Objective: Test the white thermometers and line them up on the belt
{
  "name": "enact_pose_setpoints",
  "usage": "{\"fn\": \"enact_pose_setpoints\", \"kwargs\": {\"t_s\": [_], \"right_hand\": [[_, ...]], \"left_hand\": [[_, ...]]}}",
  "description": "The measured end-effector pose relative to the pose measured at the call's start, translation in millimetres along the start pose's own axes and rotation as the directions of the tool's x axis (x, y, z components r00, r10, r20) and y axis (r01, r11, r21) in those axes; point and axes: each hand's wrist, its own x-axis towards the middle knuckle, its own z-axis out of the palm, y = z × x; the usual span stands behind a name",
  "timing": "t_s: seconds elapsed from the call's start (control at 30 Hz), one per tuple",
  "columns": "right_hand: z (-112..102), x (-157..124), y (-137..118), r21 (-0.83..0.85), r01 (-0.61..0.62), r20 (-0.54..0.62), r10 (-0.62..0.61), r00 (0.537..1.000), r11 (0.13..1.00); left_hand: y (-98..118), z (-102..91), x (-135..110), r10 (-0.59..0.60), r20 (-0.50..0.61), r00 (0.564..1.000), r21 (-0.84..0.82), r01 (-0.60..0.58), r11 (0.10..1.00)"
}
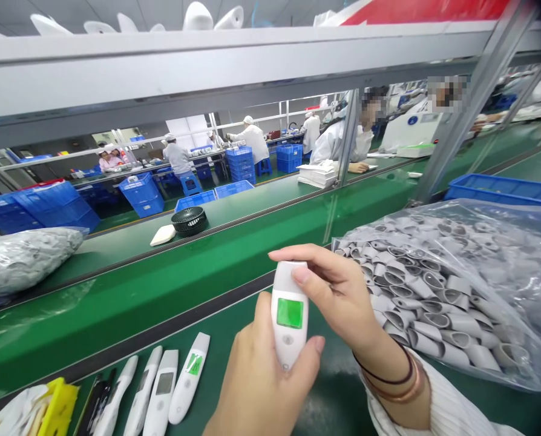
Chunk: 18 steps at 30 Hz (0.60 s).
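Note:
A white handheld thermometer (288,312) with a green film on its screen is held upright over the green bench. My left hand (261,381) grips its lower end from below, thumb on the right side. My right hand (343,297) pinches its top end with fingers curled over it. Several more white thermometers (161,387) lie side by side on the bench at the lower left, one with a green film (194,364).
A clear bag of grey plastic caps (447,290) lies at the right, a blue crate (501,188) behind it. A green conveyor belt (161,284) carries a black round part (189,220) and a white piece (163,235). Another bag (20,257) is at left. People work behind.

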Motion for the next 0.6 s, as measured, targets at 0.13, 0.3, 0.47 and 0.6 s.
{"fn": "enact_pose_setpoints", "kwargs": {"t_s": [0.13, 0.3, 0.47, 0.6], "right_hand": [[1.1, 1.0, -0.5, 0.002, 0.013, -0.013, -0.013, 1.0, 1.0], [2.2, 1.1, -1.7, -0.007, 0.033, -0.024, -0.034, 0.999, 0.999], [2.8, 0.8, -0.9, -0.048, 0.027, -0.029, -0.028, 0.999, 0.999], [1.8, 0.4, 1.2, -0.052, 0.024, -0.028, -0.026, 0.999, 0.998]], "left_hand": [[-0.9, 4.1, 0.5, 0.008, -0.074, 0.997, 0.032, -0.006, 0.999], [-1.8, 4.0, 0.6, 0.025, -0.082, 0.996, 0.051, -0.021, 0.998], [-4.7, 3.3, 1.5, 0.05, -0.073, 0.996, 0.044, -0.046, 0.998], [-5.8, 4.0, 1.8, 0.069, -0.103, 0.992, 0.03, -0.066, 0.997]]}}
